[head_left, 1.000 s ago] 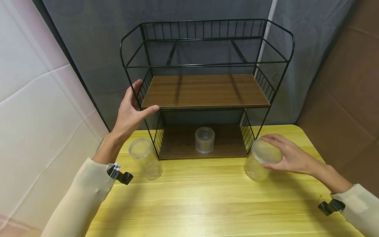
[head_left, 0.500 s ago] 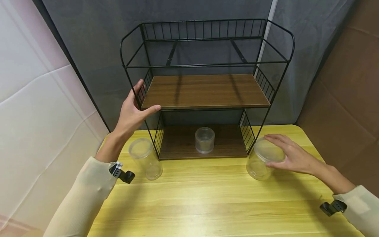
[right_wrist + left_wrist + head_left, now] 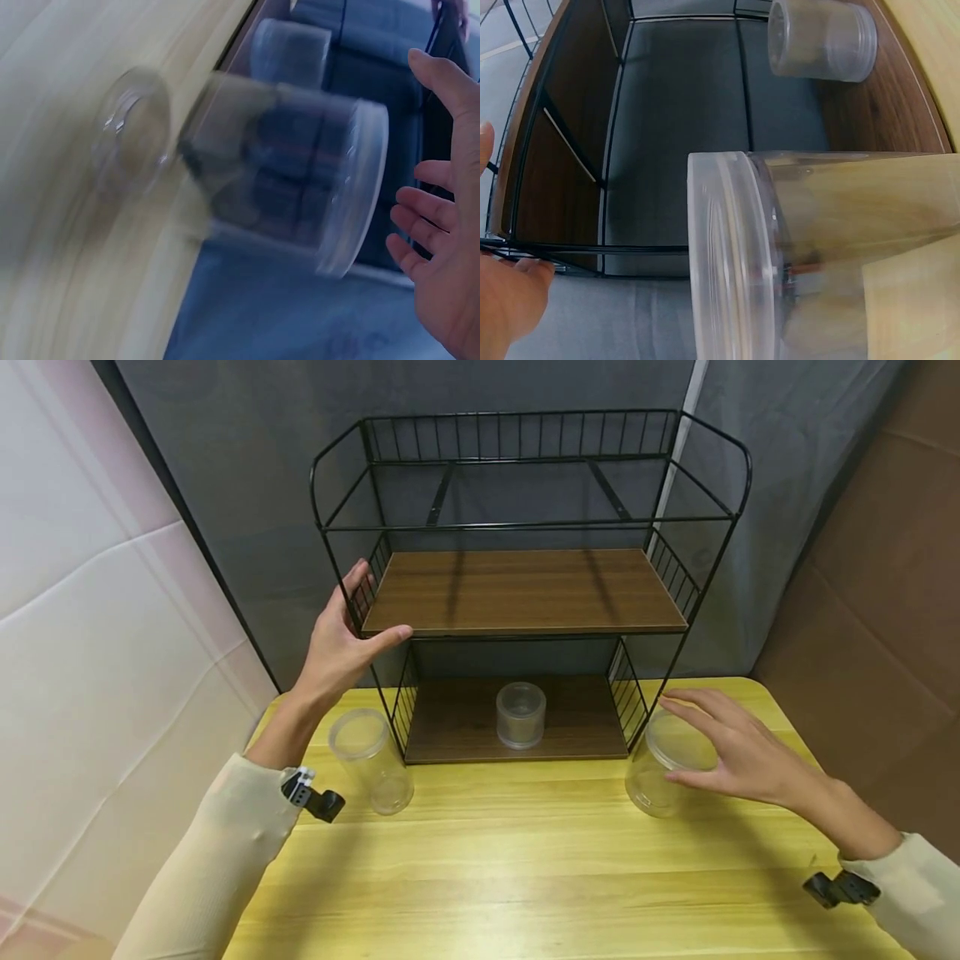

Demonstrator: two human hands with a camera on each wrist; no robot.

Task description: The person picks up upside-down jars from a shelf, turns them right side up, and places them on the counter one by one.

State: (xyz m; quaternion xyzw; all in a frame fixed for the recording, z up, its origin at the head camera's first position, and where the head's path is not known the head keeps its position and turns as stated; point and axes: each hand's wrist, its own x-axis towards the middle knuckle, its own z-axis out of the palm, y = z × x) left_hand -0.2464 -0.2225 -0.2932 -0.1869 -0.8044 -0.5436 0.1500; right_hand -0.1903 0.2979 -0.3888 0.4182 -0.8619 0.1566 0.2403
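Note:
My left hand (image 3: pixel 333 647) grips the left front post of a black wire shelf rack (image 3: pixel 525 635), thumb lying along the middle shelf's front edge, fingers along the outer side. On the right, my right hand (image 3: pixel 738 752) is spread beside a wide clear jar (image 3: pixel 652 785) with a frosted lid. The right wrist view shows a gap between its fingers (image 3: pixel 424 217) and that jar's lid (image 3: pixel 360 187). A taller clear jar (image 3: pixel 375 772) stands on the table by the rack's left front foot. One small lidded jar (image 3: pixel 520 717) sits on the bottom wooden shelf.
The rack stands at the back of a yellow wooden table (image 3: pixel 495 860). Its middle wooden shelf (image 3: pixel 525 589) bears nothing, and its top tier is bare wire frame. A white sheet (image 3: pixel 112 652) hangs at left, a grey one (image 3: pixel 247 460) behind, and a brown panel (image 3: pixel 870 610) at right.
The wide jar has shifted slightly to the right, and my right hand's fingers have since spread off its lid. My left hand stays on the rack, and the view has shifted a little.

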